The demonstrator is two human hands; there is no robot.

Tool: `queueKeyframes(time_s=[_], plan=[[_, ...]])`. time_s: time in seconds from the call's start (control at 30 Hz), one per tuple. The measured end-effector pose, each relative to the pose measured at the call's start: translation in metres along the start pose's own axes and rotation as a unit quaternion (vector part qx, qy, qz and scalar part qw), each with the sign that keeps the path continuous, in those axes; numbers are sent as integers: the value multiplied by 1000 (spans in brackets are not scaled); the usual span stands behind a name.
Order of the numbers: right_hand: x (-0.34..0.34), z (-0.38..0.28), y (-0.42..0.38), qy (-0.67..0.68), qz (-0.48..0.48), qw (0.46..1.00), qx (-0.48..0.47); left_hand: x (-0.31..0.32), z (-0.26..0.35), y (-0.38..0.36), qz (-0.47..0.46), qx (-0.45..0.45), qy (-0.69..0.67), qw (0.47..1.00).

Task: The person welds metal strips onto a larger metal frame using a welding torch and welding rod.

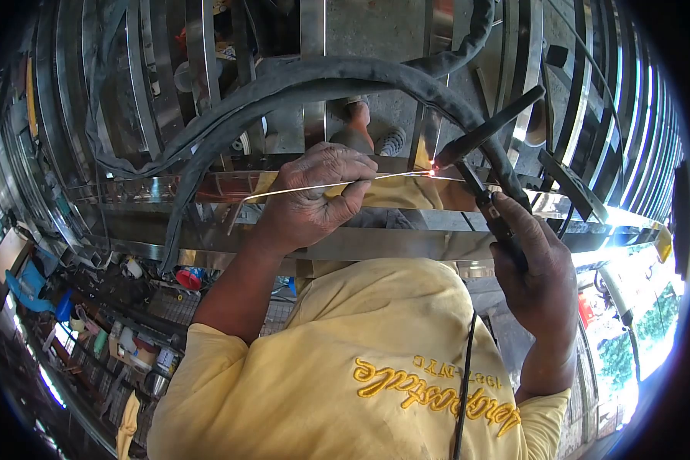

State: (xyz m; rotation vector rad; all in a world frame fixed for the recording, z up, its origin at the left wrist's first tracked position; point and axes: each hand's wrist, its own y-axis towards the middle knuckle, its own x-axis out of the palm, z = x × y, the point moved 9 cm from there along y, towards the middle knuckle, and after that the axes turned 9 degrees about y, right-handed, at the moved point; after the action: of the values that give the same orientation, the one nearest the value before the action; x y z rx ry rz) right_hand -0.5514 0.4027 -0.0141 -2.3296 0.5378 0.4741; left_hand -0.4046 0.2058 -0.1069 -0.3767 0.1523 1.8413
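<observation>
My left hand point(318, 192) pinches a thin metal rod point(291, 188), bent at its left end, whose right tip reaches a small glowing red spot point(432, 169) on the shiny metal bars. My right hand point(533, 257) is wrapped round the black handle of a welding torch point(492, 211). The torch head lies just right of the glowing spot, and its long black back end point(506, 119) points up and right. A thick dark cable sleeve point(345, 70) curves over the bars above both hands. Polished bars point(406, 192) run crosswise under my hands.
Many upright metal slats point(313, 77) stand beyond the crosswise bars. A foot point(392, 141) shows between them. At the lower left are a blue object point(31, 287), a red bowl point(188, 279) and assorted tools. A short metal piece point(573, 186) lies right of the torch.
</observation>
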Motion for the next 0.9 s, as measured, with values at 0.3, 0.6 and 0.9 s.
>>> queueKeyframes(time_s=[0.3, 0.6, 0.9], plan=[[2, -1, 0, 4, -3, 1000, -2, -2, -2, 0, -2, -3, -15, 1000], [4, 1, 0, -6, -23, 1000, -2, -1, -1, 0, -4, -3, -13, 1000], [3, 1, 1, -11, -12, 1000, 0, -1, 0, 0, -3, 2, -3, 1000]])
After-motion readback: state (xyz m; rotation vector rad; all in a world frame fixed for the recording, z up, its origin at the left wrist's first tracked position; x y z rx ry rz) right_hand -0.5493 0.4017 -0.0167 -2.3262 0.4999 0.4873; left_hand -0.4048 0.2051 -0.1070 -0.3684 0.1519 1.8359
